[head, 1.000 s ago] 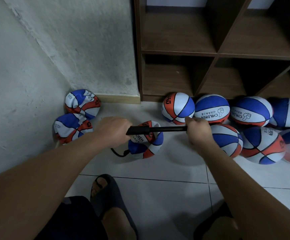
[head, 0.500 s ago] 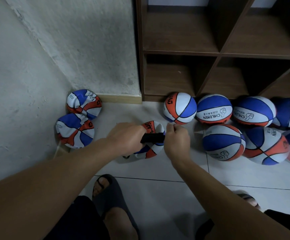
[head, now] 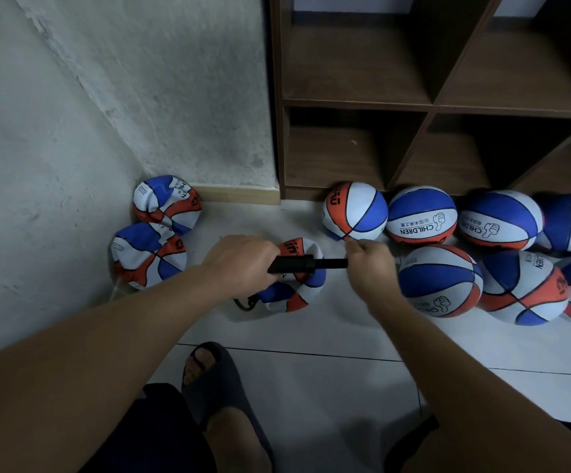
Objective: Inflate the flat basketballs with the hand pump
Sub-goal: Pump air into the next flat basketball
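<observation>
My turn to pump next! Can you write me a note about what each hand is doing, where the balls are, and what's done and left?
Left hand grips the pump body; right hand holds its handle end, rod partly out.
The ball being pumped lies under the pump, crumpled, hose at its lower left.
Two flat balls wait by the wall.
Round balls sit by the shelf.
Left: this ball, then the two flat ones.

The rear of the pump [head: 297,264] is hidden inside the left hand [head: 239,261], its handle inside the right hand [head: 369,264]. Behind the pump, the flat basketball [head: 297,288] is partly covered. Its valve cannot be seen.
</observation>
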`<state>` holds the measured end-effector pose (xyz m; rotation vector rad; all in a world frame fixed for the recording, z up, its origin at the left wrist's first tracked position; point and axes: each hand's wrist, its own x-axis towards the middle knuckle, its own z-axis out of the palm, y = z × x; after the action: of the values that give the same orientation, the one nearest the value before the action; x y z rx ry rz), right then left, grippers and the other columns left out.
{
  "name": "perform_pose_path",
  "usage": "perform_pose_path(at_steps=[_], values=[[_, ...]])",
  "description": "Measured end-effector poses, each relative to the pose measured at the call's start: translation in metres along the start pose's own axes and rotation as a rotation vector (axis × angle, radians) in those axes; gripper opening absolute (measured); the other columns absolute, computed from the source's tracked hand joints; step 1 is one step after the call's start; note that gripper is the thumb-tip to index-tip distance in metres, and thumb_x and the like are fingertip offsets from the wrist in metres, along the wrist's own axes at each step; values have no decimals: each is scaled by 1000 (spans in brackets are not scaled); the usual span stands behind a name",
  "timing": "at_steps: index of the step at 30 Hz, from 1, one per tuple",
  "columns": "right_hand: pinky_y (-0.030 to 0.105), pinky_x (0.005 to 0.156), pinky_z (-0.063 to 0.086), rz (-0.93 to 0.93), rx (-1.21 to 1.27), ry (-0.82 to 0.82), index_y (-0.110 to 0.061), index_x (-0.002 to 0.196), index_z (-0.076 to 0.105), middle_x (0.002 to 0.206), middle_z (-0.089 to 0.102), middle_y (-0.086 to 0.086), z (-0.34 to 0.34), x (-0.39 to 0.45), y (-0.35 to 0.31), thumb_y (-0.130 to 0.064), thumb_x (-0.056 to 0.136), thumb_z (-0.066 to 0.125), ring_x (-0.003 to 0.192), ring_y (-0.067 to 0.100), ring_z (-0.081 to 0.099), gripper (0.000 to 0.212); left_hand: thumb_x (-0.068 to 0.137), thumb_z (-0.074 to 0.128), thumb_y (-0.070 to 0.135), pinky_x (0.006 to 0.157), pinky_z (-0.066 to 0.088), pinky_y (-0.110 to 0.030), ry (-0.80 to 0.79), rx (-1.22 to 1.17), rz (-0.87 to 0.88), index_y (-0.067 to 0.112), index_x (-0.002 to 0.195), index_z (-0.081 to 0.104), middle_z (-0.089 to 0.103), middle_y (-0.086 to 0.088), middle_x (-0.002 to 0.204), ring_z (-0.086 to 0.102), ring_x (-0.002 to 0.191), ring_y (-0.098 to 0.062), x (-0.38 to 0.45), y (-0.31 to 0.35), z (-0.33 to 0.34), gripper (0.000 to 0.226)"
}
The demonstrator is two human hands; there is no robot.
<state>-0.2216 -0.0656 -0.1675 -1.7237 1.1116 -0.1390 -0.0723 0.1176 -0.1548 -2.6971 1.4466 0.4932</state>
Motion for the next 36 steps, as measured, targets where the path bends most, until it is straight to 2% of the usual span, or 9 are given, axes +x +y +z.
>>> perform_pose_path(at_steps=[3,5,8,12,16,21,30,34,36], values=[[35,58,37,126,56,40,-13,82,52,75,47,7,-29,18,7,-30,108,52,65,21,41,32,97,67,43,53,43,-31,-1,27,-43,32,71,53,61,8,69,59,60,-11,-1,-13,1,31],[33,55,34,142,78,42,-11,84,54,77,44,8,-31,21,9,-28,107,52,65,21,39,29,97,66,40,51,38,-29,15,41,-36,33,69,49,59,8,68,57,59,-10,-2,-12,0,34],[39,58,37,112,87,37,-4,103,63,73,44,5,-9,10,6,-30,108,51,64,20,40,29,95,68,35,50,34,-30,4,44,-33,31,68,46,58,7,69,57,60,-13,-3,0,-2,34],[33,60,36,-43,28,29,-11,80,55,67,49,2,12,-14,-8,-29,111,49,61,16,44,36,92,70,33,51,36,-29,-25,-56,-51,28,74,58,62,5,70,62,61,-17,-3,7,3,22],[28,55,33,-120,-1,-5,-16,74,49,66,50,0,21,-27,-21,-28,112,47,57,12,45,40,93,72,33,54,43,-30,-40,-146,-22,27,79,62,64,3,71,64,62,-17,-4,15,2,19],[34,58,36,-97,35,-48,-14,75,51,67,48,3,29,-26,-17,-30,112,47,60,15,45,41,91,75,38,54,40,-29,-42,-104,10,29,76,55,63,3,71,63,62,-17,-4,15,-3,26],[28,55,36,-72,-8,-117,-17,74,52,64,47,-2,18,-22,-15,-30,112,48,58,11,42,40,93,70,31,53,42,-30,-52,-82,14,26,77,58,64,3,71,63,61,-18,-3,15,-4,20],[39,63,41,61,24,-12,-3,97,65,74,52,7,-14,4,-11,-32,109,51,66,21,46,35,97,66,34,53,40,-31,-46,-81,-57,29,74,59,64,5,70,62,61,-14,-3,1,-6,24],[39,64,40,122,71,26,-2,96,62,79,51,12,-32,17,-8,-30,106,52,71,26,45,32,96,66,35,54,43,-31,-41,-44,-86,30,74,58,64,5,70,63,61,-14,-2,-11,-6,24]])
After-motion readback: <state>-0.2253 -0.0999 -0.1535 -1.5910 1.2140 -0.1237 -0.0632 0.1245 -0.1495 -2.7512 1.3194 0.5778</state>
